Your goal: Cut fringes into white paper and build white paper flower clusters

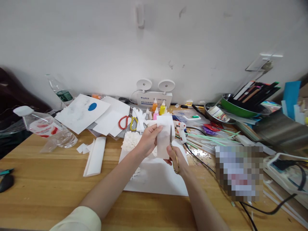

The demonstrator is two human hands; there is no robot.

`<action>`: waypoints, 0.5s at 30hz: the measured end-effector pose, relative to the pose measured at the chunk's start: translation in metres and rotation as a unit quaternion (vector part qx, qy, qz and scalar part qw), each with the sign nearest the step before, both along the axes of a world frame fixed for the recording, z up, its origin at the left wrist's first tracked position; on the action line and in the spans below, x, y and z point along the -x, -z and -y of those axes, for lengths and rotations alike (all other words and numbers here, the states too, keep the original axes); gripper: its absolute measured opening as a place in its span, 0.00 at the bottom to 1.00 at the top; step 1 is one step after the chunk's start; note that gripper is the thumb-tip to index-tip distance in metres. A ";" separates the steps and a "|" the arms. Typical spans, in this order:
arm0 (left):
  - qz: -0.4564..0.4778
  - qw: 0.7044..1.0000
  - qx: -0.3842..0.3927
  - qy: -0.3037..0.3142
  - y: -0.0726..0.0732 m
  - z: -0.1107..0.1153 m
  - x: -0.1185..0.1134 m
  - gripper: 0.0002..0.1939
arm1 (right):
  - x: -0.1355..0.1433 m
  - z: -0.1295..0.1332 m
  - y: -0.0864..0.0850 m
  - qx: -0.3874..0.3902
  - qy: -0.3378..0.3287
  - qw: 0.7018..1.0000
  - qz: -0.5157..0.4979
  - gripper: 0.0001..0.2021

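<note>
My left hand is closed on a strip of white paper, thumb on its face, holding it upright above the desk. In my right hand is a pair of scissors with gold handles, blades pointing up along the paper's right edge. Whether the blades are cutting into the paper is too small to tell. Below both hands lies a large white sheet. Small white paper bits are heaped on its left part. A folded white paper rests further left on the wood.
Red-handled scissors, glue bottles and a glue gun sit behind my hands. A water bottle leans at the left. Straws, a green bowl of markers and black cables crowd the right.
</note>
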State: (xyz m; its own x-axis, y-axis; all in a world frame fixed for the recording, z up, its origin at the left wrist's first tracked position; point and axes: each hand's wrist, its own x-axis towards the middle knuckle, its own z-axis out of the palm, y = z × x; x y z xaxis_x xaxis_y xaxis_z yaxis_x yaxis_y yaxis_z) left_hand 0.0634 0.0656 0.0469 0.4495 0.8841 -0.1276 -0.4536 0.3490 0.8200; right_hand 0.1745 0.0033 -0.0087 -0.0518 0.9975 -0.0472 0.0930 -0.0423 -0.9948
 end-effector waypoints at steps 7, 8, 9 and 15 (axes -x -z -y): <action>0.008 1.000 0.001 -0.001 0.001 0.000 0.000 0.11 | 0.001 -0.001 0.005 0.031 0.025 0.999 -0.033 0.26; 0.009 1.000 0.000 -0.001 0.001 0.000 0.000 0.11 | 0.001 -0.001 0.006 0.038 0.031 0.998 -0.036 0.26; 0.010 1.000 0.000 -0.002 0.001 -0.001 0.000 0.10 | 0.001 -0.001 0.007 0.043 0.037 0.998 -0.037 0.26; 0.042 0.999 -0.001 0.012 0.001 -0.003 0.003 0.09 | 0.003 0.000 0.007 0.047 0.034 0.998 -0.036 0.26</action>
